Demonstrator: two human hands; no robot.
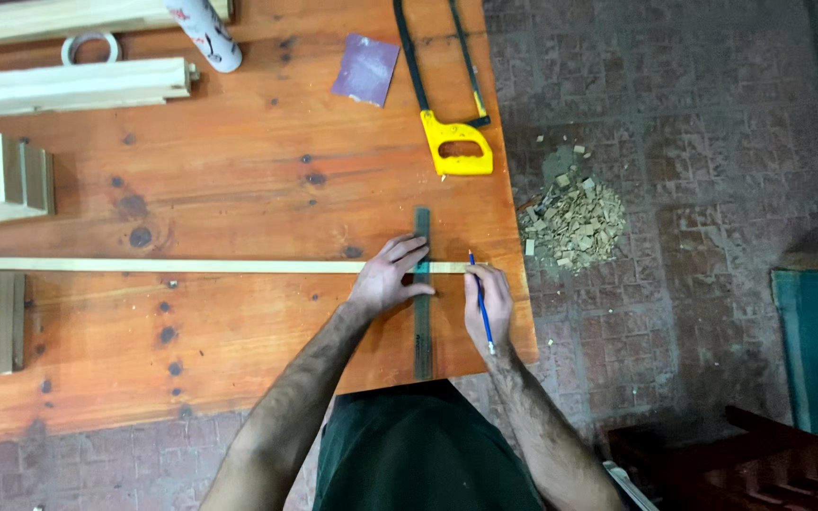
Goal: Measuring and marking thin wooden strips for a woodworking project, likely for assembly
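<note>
A long thin pale wooden strip [163, 266] lies across the orange wooden table [239, 189]. A dark metal ruler [422, 341] lies across the strip's right end, pointing toward me. My left hand [388, 279] presses flat on the ruler and the strip where they cross. My right hand [490, 303] holds a blue pencil [482, 308] with its tip at the strip, just right of the ruler.
A hacksaw with a yellow handle [452, 142] and a purple sandpaper sheet [366, 68] lie at the far side. Wooden pieces [68, 85], a tape roll [90, 45] and a white tube [205, 33] sit at the left. Wood chips [575, 218] are piled on the tiled floor.
</note>
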